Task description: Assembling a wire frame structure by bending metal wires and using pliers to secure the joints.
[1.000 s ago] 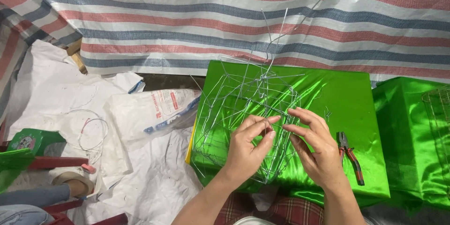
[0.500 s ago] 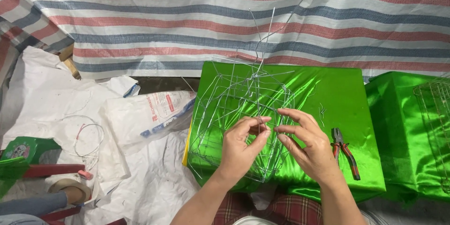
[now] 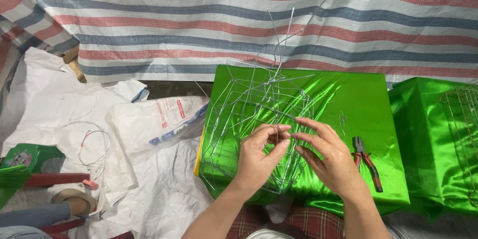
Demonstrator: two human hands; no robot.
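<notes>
Pinching wire frame [image 3: 254,114] between both hands' fingers [image 3: 284,129].

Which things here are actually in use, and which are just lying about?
In use: wire frame, pinched by left hand and right hand; green satin-covered board beneath.
Lying about: pliers, white sacks, loose wire coil, striped tarp.

A striped red, blue and white tarp [image 3: 239,20] hangs behind. Red-handled pliers [image 3: 367,162] lie on the green satin-covered block [image 3: 358,99], with another green block [image 3: 428,139] at right. White sacks [image 3: 149,124] and a thin wire coil [image 3: 94,142] cover the floor at left.
</notes>
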